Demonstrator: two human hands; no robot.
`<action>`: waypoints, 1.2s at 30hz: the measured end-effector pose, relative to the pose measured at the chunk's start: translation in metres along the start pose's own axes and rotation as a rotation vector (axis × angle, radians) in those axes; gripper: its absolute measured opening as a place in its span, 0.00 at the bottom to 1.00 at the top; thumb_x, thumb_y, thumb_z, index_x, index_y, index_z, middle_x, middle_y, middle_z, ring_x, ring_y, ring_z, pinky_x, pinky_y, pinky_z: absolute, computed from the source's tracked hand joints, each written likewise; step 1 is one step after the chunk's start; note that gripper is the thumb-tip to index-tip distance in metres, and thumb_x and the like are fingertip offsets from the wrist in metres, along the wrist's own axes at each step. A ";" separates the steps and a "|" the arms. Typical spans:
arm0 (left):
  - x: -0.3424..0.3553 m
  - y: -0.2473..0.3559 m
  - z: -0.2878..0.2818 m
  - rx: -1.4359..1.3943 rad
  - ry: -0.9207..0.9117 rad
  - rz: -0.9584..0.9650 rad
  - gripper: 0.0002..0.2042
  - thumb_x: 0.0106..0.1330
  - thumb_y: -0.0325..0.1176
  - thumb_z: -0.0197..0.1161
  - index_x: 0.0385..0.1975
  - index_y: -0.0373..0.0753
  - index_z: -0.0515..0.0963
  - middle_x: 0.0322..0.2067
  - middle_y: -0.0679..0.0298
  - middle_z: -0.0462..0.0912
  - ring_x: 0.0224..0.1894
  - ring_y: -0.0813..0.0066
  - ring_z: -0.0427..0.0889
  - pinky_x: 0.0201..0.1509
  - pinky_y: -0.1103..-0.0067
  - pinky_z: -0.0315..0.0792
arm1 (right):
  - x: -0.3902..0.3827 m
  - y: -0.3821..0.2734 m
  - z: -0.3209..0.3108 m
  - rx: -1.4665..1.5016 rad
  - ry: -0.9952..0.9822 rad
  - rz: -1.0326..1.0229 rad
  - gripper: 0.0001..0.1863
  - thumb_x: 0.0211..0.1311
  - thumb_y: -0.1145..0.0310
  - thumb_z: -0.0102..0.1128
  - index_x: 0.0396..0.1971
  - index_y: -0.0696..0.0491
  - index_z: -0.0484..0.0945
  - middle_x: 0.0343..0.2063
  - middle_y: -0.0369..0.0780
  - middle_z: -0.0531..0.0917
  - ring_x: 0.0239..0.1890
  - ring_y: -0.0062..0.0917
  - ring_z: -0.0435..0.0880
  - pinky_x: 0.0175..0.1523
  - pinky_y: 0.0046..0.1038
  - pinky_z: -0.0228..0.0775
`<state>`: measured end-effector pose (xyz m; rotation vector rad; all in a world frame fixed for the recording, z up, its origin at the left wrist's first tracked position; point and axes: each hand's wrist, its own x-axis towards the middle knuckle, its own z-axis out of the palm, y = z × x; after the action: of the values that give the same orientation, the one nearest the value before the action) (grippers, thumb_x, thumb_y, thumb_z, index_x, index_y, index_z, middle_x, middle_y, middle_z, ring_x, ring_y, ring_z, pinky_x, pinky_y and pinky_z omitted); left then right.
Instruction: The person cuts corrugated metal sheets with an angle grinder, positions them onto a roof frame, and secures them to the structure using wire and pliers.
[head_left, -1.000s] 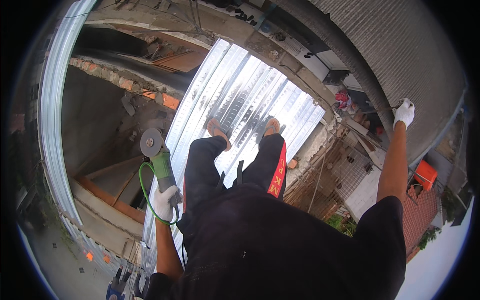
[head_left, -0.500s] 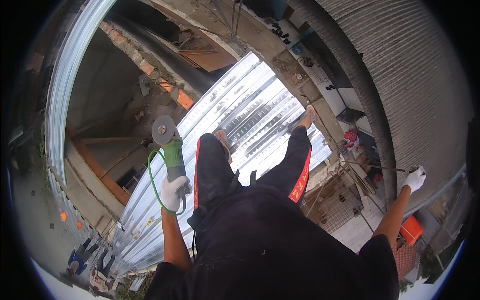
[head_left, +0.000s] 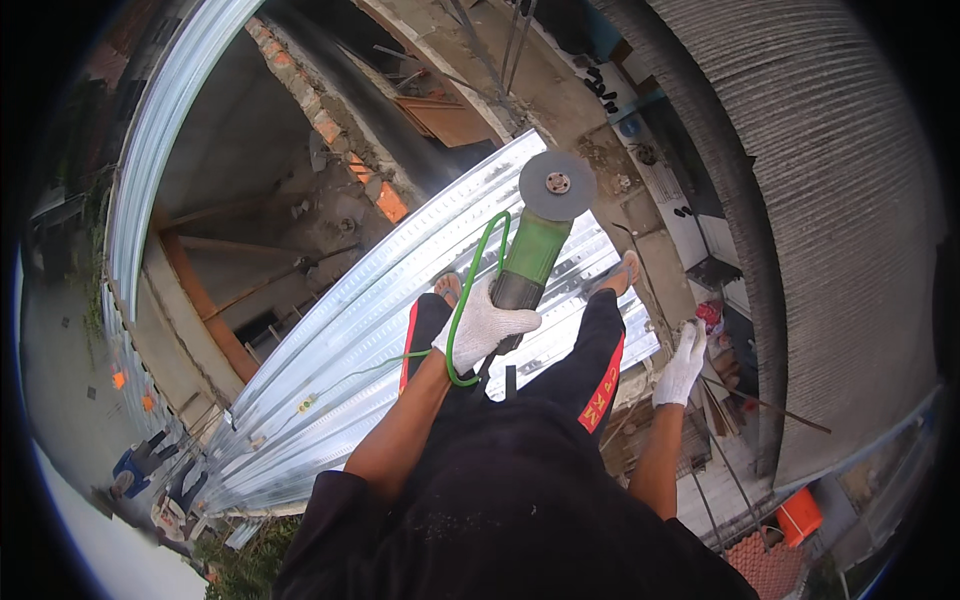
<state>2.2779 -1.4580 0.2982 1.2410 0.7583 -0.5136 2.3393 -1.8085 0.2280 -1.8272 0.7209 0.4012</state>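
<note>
Left hand (head_left: 488, 325) holds grinder (head_left: 535, 248), disc (head_left: 557, 184) toward one o'clock; right hand (head_left: 682, 365) narrow, hold unclear; sheet (head_left: 370, 335) laid, no cut visible.

Free room is found between the left hand (head_left: 487, 322) and the right hand (head_left: 682, 368), with the right trouser leg (head_left: 578, 350) noted beneath. Directly beyond the left hand, passage is blocked by the angle grinder (head_left: 533, 255) and its disc (head_left: 540, 172). Alongside, the way is narrowed by a green cord (head_left: 472, 285), looped across the left wrist. Left of this loop, room is afforded above the ribbed metal sheet (head_left: 350, 325). Rightward of the right hand, passage is hindered by a thin rod (head_left: 770, 406) and, farther out, by the dark eave (head_left: 765, 300).
</note>
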 end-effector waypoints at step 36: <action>0.205 -0.102 -0.004 0.132 -0.115 0.615 0.24 0.62 0.43 0.78 0.57 0.42 0.86 0.48 0.56 0.90 0.47 0.68 0.90 0.55 0.74 0.80 | 0.151 0.001 0.218 0.734 -0.635 0.443 0.22 0.68 0.52 0.64 0.48 0.58 0.76 0.37 0.43 0.82 0.39 0.36 0.82 0.47 0.41 0.78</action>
<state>2.3383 -1.4707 0.0777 1.4711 0.2204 -0.1269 2.4673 -1.6493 0.0596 -0.7713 0.6876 0.8304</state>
